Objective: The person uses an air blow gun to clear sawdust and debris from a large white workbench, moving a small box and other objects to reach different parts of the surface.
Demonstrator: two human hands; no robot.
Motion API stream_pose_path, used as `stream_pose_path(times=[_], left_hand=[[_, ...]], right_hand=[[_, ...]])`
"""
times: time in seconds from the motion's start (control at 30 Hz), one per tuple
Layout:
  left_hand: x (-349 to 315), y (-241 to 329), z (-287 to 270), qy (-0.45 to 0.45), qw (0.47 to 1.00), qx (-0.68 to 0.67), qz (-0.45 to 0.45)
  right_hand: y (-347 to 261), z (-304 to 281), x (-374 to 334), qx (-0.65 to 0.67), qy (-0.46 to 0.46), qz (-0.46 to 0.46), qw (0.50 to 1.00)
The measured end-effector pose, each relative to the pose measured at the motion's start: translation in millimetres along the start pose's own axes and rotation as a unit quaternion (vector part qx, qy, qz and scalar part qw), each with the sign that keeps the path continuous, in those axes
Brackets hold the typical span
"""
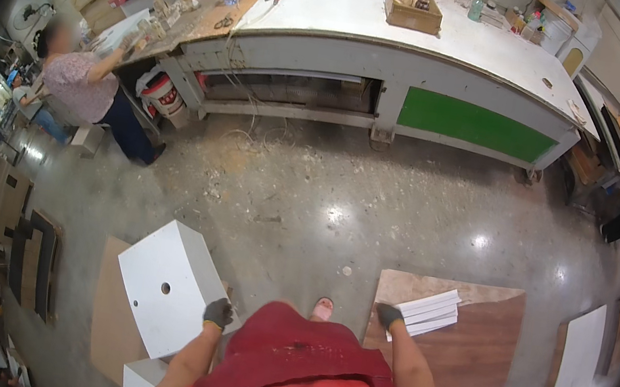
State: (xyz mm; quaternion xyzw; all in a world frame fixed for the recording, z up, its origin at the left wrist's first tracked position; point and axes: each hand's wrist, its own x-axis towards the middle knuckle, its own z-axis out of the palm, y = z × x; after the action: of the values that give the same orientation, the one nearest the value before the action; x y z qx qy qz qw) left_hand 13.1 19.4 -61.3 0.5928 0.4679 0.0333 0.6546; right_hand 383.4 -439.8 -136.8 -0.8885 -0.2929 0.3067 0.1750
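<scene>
Down on the grey concrete floor (294, 247), I see a white box with a round hole in its face (172, 313) resting over a flat brown board (111, 324). The person's dark-gloved left hand (218, 312) is at the box's right edge, fingers curled; whether they grip it I can't tell. Across from it, the dark-gloved right hand (389, 316) reaches the near end of some thin white strips (432, 312) on a brown wood-grain sheet (469, 361); its hold is also unclear to me.
</scene>
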Motion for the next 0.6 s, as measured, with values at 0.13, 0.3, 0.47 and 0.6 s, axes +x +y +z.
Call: stream_pose_path(times=[0.13,0.3,0.47,0.6], left_hand=[[2,68,1,0.16,0.935,-0.247,-0.198],[14,92,15,0.21,0.911,-0.225,-0.275],[108,95,10,0.184,0.896,-0.264,-0.306],[263,116,48,0.082,0.943,-0.215,-0.241]], right_hand=[[-1,-54,147,-0.005,0.107,-0.039,0.994],[-29,-80,238,0.074,0.042,-0.02,0.996],[-37,-99,237,-0.063,-0.094,-0.04,0.993],[9,-121,173,-0.18,-0.279,0.008,0.943]])
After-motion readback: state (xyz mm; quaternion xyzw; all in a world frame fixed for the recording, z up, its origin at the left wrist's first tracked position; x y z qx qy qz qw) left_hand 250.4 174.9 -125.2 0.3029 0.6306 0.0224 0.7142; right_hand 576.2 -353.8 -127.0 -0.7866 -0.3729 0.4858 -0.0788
